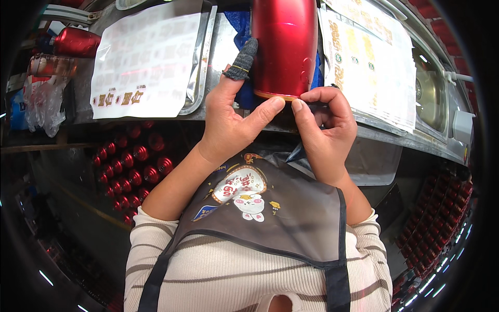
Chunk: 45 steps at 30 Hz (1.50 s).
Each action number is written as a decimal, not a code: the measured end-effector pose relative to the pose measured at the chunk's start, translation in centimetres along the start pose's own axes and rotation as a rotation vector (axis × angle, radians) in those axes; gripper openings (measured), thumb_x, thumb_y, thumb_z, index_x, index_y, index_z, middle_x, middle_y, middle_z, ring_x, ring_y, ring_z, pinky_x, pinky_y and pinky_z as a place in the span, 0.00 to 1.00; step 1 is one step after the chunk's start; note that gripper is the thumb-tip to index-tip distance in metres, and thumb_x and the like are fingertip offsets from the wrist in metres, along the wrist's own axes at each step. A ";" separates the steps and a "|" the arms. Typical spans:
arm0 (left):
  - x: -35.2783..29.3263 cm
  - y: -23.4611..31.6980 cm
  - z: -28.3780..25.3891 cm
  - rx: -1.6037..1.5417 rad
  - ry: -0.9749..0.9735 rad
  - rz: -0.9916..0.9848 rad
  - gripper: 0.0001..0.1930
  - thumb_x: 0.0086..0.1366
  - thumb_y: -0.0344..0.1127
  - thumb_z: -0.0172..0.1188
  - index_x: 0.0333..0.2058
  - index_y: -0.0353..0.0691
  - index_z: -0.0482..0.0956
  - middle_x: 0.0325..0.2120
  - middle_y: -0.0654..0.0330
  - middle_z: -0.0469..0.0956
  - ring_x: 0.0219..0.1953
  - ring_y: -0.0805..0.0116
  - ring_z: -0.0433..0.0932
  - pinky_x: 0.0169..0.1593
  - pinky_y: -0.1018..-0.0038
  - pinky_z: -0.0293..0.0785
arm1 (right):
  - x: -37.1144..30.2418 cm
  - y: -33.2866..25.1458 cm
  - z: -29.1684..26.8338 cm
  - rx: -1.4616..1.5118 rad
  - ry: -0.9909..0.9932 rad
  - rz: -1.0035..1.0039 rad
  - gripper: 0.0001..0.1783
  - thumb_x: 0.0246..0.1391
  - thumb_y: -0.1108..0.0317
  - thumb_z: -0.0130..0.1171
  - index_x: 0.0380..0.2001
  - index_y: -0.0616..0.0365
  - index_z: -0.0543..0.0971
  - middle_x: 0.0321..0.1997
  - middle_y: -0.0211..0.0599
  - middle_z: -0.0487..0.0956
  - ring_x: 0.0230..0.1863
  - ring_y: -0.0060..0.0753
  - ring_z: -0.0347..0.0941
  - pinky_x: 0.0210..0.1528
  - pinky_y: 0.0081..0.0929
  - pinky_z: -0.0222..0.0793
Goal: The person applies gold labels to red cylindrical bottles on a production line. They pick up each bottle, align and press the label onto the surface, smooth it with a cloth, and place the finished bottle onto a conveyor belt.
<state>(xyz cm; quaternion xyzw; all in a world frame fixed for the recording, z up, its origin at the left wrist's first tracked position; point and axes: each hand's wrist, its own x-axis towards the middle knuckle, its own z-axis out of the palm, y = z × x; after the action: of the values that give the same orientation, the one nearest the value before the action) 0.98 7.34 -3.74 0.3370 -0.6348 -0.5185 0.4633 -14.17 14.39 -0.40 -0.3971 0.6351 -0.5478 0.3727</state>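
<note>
A large glossy red bottle (pixel 285 49) lies lengthwise over the table, its gold-banded end toward me. My left hand (pixel 231 104) grips its left side, the index finger in a grey knit finger cover with a yellow band. The left thumb presses on the gold band (pixel 270 95). Thumb and index finger of my right hand (pixel 327 117) close together at the right end of that band, and its other fingers curl underneath, partly hidden. Blue cloth (pixel 239 23) shows under and beside the bottle.
Sheets with gold decals lie on both sides: a left sheet (pixel 145 62) on a metal tray (pixel 200 88), and a right stack (pixel 374 78). Beyond the stack is a metal basin (pixel 431 88). Another red bottle (pixel 77 42) stands at far left. Several red pieces (pixel 132 169) fill the space below the table.
</note>
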 end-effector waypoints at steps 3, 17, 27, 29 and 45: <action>0.0 -0.1 0.0 -0.001 -0.002 0.000 0.33 0.59 0.32 0.71 0.62 0.31 0.68 0.50 0.54 0.77 0.51 0.67 0.76 0.57 0.72 0.70 | 0.1 0.1 0.1 -0.085 0.018 -0.044 0.06 0.53 0.76 0.66 0.33 0.62 0.79 0.32 0.26 0.77 0.25 0.10 0.65 0.27 0.12 0.61; 0.0 -0.2 0.0 0.031 0.011 0.009 0.33 0.58 0.33 0.71 0.61 0.30 0.69 0.48 0.53 0.77 0.49 0.65 0.77 0.55 0.72 0.71 | 0.5 -0.5 -0.1 0.105 -0.061 0.054 0.04 0.57 0.77 0.63 0.33 0.63 0.77 0.31 0.22 0.76 0.27 0.07 0.65 0.28 0.09 0.60; 0.0 0.1 0.2 -0.090 0.005 -0.057 0.33 0.63 0.31 0.67 0.65 0.30 0.65 0.53 0.54 0.77 0.52 0.70 0.75 0.58 0.73 0.70 | 0.2 0.6 -0.5 0.171 -0.057 0.074 0.12 0.56 0.75 0.65 0.40 0.63 0.72 0.31 0.23 0.74 0.24 0.04 0.63 0.24 0.08 0.57; -0.1 0.3 0.3 -0.096 0.010 -0.072 0.32 0.63 0.30 0.66 0.64 0.30 0.66 0.51 0.55 0.78 0.50 0.71 0.76 0.57 0.74 0.71 | 0.4 0.3 0.0 0.032 -0.049 0.007 0.15 0.53 0.74 0.67 0.39 0.63 0.72 0.32 0.27 0.74 0.23 0.05 0.63 0.22 0.09 0.57; 0.0 0.9 0.1 -0.154 -0.030 -0.154 0.30 0.65 0.27 0.63 0.64 0.31 0.65 0.61 0.51 0.70 0.61 0.64 0.69 0.65 0.68 0.64 | 0.8 0.5 -0.2 0.114 -0.037 0.033 0.10 0.56 0.73 0.63 0.37 0.63 0.72 0.33 0.28 0.73 0.23 0.10 0.64 0.25 0.14 0.60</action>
<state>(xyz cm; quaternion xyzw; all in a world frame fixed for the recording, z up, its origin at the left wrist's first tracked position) 0.96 7.58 -2.83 0.3403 -0.5723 -0.6046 0.4371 -14.68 13.76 -0.89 -0.3749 0.6022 -0.5696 0.4152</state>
